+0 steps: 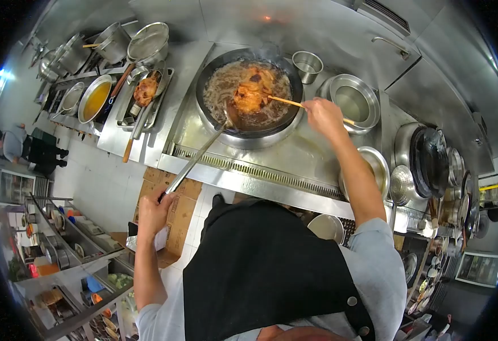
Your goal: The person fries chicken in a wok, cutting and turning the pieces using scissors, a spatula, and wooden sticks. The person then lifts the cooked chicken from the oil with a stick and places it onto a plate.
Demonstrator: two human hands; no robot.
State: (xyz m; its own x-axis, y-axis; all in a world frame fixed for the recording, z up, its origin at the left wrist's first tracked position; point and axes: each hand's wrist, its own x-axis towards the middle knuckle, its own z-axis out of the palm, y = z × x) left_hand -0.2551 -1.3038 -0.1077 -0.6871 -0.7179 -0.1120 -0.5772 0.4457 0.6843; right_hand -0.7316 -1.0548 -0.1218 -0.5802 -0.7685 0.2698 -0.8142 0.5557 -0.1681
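Clamped left grip [154,212]: long steel ladle [196,158] | clamped right grip [323,116]: thin wooden stick [286,101] | best: keep golden-brown food [250,98] low in round black wok [296,85]

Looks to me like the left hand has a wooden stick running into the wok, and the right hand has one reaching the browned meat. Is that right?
The left hand's tool is wrong: the head view shows it holding a long metal ladle that runs into the wok. The right hand does hold a wooden stick reaching the browned meat.
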